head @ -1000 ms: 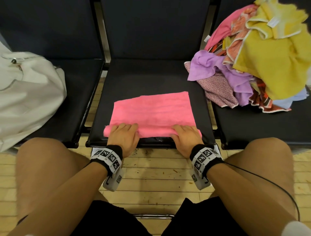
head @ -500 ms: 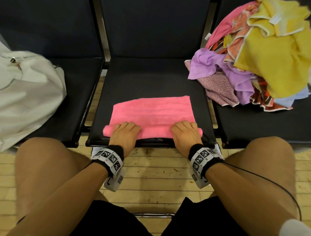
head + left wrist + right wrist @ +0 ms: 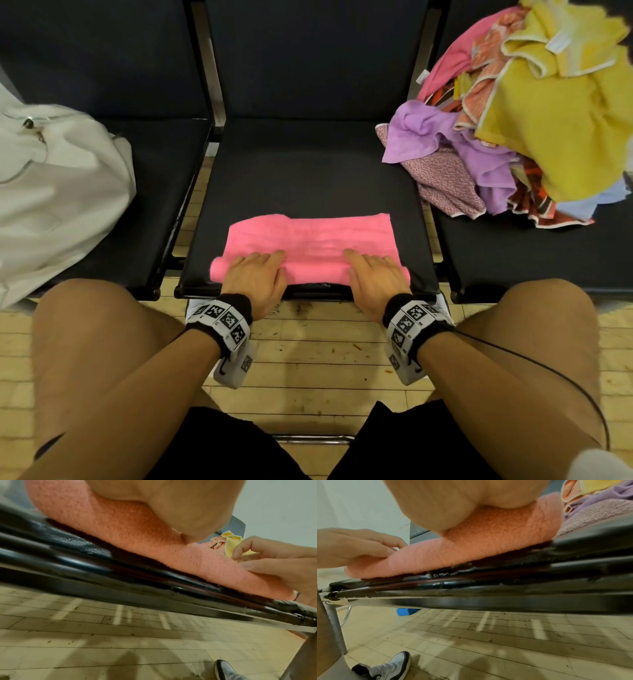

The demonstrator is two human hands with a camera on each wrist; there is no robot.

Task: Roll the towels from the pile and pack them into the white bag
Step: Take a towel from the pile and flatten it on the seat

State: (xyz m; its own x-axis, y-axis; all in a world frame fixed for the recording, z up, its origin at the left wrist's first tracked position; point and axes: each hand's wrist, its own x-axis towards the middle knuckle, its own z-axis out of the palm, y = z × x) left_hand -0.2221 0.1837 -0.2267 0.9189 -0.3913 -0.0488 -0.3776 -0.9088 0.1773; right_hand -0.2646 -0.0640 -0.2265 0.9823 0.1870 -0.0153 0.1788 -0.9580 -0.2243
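A pink towel [image 3: 308,236] lies on the middle black seat [image 3: 308,164], its near edge rolled into a tube along the seat's front. My left hand [image 3: 255,274] presses on the tube's left part, fingers extended over it. My right hand [image 3: 373,274] presses on the right part the same way. In the left wrist view the palm [image 3: 171,500] rests on the pink roll [image 3: 137,536]. The right wrist view shows the right palm [image 3: 453,497] on the roll [image 3: 488,536]. The white bag [image 3: 58,192] sits on the left seat. The towel pile [image 3: 531,137] is on the right seat.
Three black seats stand in a row with gaps between them. My bare knees flank the middle seat over a wooden floor [image 3: 308,359]. A cable runs from my right wrist. A blue block [image 3: 406,612] lies on the floor under the seats.
Both hands have pushed forward over the towel. The rolled part has grown thicker and the flat part beyond it is shorter.
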